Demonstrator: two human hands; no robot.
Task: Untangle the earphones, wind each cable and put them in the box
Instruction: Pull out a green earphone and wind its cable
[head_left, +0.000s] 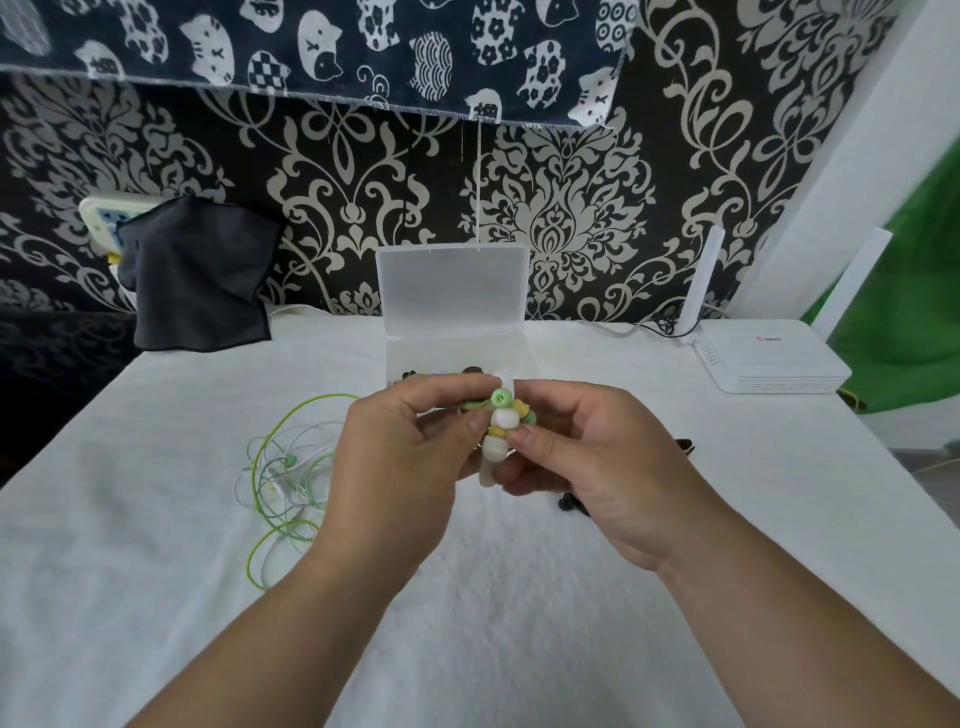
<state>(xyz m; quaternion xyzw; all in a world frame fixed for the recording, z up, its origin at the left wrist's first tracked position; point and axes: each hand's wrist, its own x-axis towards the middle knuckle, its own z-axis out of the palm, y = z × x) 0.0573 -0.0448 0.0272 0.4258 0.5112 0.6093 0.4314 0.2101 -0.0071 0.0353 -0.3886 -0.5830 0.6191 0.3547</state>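
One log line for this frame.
state: wound green earphone held with white strap | left hand: grips green earphone | right hand: pinches white strap | tangled cables: loose, left of hands | box: open, behind hands

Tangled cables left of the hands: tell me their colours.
The tangled cables are light green and white; head view.

Damask wall (566, 208), white-clothed table (156, 519), router (769, 358).

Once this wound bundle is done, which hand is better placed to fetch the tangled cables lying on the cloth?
Left, probably. The tangled cables lie just beside the left hand; the right hand sits farther off, across the wound bundle.
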